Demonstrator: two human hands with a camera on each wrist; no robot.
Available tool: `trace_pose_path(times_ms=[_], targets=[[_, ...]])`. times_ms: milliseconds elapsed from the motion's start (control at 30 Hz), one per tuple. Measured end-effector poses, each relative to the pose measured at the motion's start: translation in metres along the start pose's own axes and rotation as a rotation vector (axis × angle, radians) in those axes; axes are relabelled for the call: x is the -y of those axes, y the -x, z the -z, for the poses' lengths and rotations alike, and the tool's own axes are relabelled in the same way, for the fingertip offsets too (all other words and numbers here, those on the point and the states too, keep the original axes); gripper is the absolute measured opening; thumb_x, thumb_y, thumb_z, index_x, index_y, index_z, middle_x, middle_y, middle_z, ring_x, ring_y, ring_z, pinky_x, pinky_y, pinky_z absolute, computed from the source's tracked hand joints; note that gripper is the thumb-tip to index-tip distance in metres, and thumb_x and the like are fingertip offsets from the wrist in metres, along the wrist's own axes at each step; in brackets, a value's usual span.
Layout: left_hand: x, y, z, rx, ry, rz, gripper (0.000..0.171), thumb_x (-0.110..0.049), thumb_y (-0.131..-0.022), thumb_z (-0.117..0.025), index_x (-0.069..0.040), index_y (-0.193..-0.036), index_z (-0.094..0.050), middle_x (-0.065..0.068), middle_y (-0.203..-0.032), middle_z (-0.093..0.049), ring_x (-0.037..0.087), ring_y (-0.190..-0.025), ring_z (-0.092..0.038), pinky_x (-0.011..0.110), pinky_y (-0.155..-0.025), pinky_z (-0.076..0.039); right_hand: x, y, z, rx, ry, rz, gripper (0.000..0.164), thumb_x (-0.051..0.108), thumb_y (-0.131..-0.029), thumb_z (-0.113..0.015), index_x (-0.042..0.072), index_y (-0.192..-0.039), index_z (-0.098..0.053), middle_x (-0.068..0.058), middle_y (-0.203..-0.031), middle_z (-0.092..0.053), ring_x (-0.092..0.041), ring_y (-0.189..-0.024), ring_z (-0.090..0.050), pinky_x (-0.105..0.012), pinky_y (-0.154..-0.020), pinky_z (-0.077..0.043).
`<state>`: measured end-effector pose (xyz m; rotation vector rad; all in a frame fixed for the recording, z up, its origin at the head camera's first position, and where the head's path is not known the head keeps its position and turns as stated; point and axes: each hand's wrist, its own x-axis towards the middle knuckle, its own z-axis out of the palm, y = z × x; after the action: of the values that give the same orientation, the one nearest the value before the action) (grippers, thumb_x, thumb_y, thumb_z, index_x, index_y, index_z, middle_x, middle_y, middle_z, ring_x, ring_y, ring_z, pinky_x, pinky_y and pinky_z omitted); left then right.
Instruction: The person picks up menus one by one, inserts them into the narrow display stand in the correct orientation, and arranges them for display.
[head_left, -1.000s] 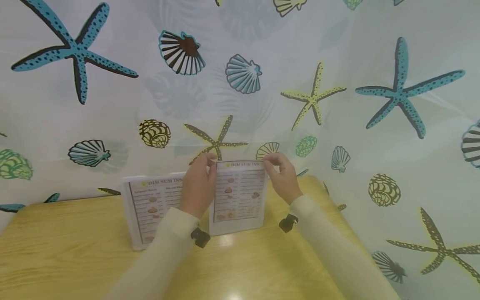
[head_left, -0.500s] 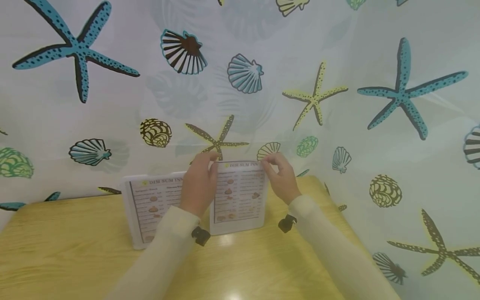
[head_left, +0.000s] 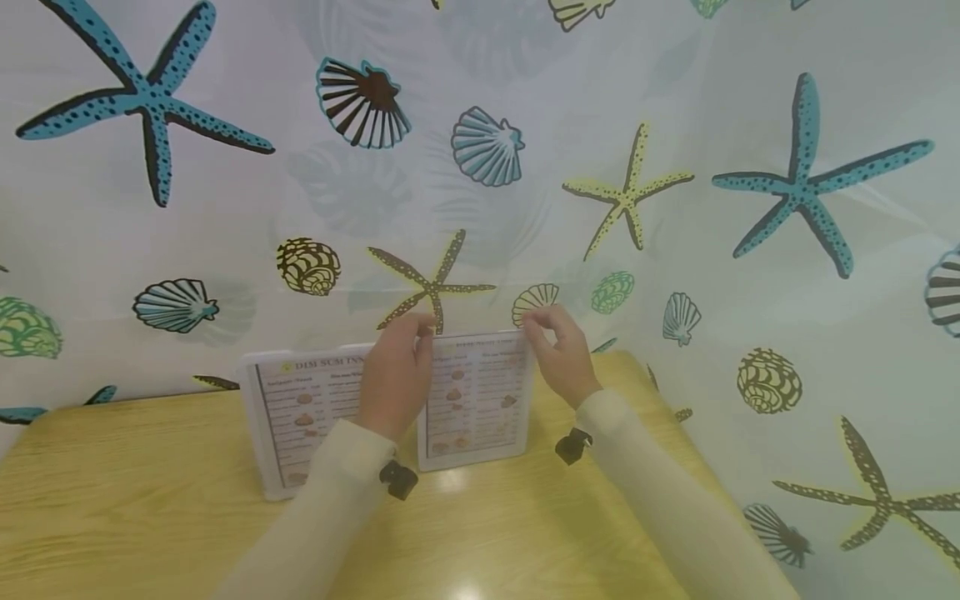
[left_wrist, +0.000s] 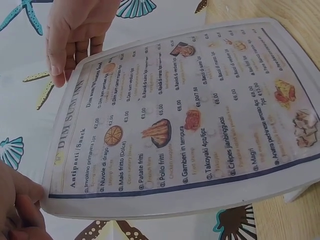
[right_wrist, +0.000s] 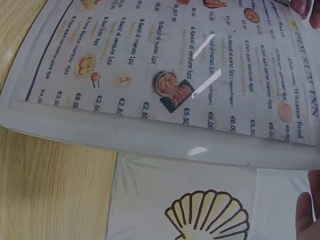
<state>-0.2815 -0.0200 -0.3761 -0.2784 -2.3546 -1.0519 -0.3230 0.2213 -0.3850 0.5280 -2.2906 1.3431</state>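
Observation:
A printed menu sheet [head_left: 480, 400] headed "DIM SUM INN" stands upright inside a clear stand [left_wrist: 175, 212] on the table. My left hand [head_left: 393, 379] is at the stand's top left corner, with fingertips against or right beside the edge. At the top right corner is my right hand [head_left: 566, 358], thumb and forefinger close together just above the edge. In the left wrist view the right hand's fingers [left_wrist: 57, 60] hang loosely by the corner, and no sheet shows between them. The right wrist view cuts off most of both hands.
Left of it, a second menu stand [head_left: 300, 417] with the same heading is partly covered by my left hand. The wooden table [head_left: 150, 500] meets a cloth [head_left: 525, 233] printed with starfish and shells at the back and right.
The menu sheet has slid down into the stand; its heading sits lower, at the stand's top edge. Both hands stay near the top corners, with the left slightly lower.

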Motion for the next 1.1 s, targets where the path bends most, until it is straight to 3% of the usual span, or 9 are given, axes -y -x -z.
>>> trace_pose_path(times_ms=[67, 167, 300, 400, 500, 900, 1100], targets=[[0.0, 0.001, 0.0, 0.0, 0.0, 0.0, 0.024, -0.013, -0.106, -0.055, -0.01, -0.129, -0.063, 0.009, -0.121, -0.069, 0.027, -0.116, -0.066, 0.044, -0.102, -0.054, -0.002, 0.0, 0.0, -0.009, 0.031, 0.028, 0.025, 0.019, -0.107, -0.056, 0.0, -0.118, -0.067, -0.013, -0.124, -0.066, -0.029, -0.124, -0.058, -0.046, -0.113, -0.042], [-0.001, 0.002, 0.0, 0.003, -0.01, -0.013, 0.026, -0.013, -0.104, -0.058, -0.009, -0.13, -0.063, 0.01, -0.12, -0.069, 0.027, -0.11, -0.068, 0.043, -0.095, -0.058, -0.006, 0.001, 0.0, -0.022, 0.133, 0.141, 0.02, 0.014, -0.104, -0.058, 0.002, -0.114, -0.069, -0.012, -0.12, -0.067, -0.028, -0.121, -0.059, -0.042, -0.113, -0.042], [0.001, 0.002, 0.0, 0.006, -0.078, -0.072, 0.03, -0.016, -0.101, -0.06, -0.007, -0.129, -0.064, 0.011, -0.121, -0.068, 0.024, -0.091, -0.07, 0.037, -0.075, -0.062, -0.008, 0.003, -0.002, -0.031, 0.247, 0.294, 0.014, 0.011, -0.101, -0.06, 0.005, -0.107, -0.071, -0.009, -0.112, -0.068, -0.027, -0.114, -0.059, -0.04, -0.109, -0.044], [0.002, 0.005, 0.0, 0.001, -0.134, -0.116, 0.029, -0.018, -0.101, -0.06, -0.006, -0.126, -0.067, 0.011, -0.121, -0.065, 0.017, -0.066, -0.063, 0.028, -0.053, -0.055, -0.008, 0.003, -0.003, -0.036, 0.264, 0.335, 0.012, 0.011, -0.101, -0.06, 0.007, -0.105, -0.071, -0.008, -0.11, -0.068, -0.026, -0.112, -0.06, -0.04, -0.106, -0.046], [0.002, 0.007, 0.0, -0.013, -0.159, -0.143, 0.026, -0.018, -0.1, -0.06, -0.007, -0.12, -0.07, 0.01, -0.118, -0.064, 0.011, -0.052, -0.052, 0.023, -0.041, -0.043, -0.009, 0.004, -0.003, -0.04, 0.265, 0.345, 0.011, 0.01, -0.1, -0.061, 0.007, -0.105, -0.07, -0.008, -0.11, -0.067, -0.027, -0.112, -0.06, -0.042, -0.105, -0.047], [0.004, 0.011, 0.001, -0.039, -0.197, -0.207, 0.022, -0.016, -0.099, -0.063, -0.005, -0.116, -0.072, 0.011, -0.116, -0.064, 0.009, -0.053, -0.05, 0.021, -0.042, -0.041, -0.013, 0.006, -0.005, -0.03, 0.288, 0.339, 0.011, 0.013, -0.1, -0.061, 0.01, -0.107, -0.069, -0.006, -0.112, -0.066, -0.025, -0.114, -0.058, -0.044, -0.108, -0.044], [0.005, 0.013, 0.005, -0.061, -0.149, -0.23, 0.025, -0.013, -0.098, -0.063, -0.003, -0.12, -0.07, 0.013, -0.12, -0.064, 0.015, -0.057, -0.056, 0.026, -0.044, -0.045, -0.009, 0.009, -0.006, -0.067, 0.256, 0.327, 0.019, 0.009, -0.099, -0.06, 0.001, -0.116, -0.065, -0.014, -0.119, -0.066, -0.031, -0.121, -0.057, -0.046, -0.114, -0.04]])
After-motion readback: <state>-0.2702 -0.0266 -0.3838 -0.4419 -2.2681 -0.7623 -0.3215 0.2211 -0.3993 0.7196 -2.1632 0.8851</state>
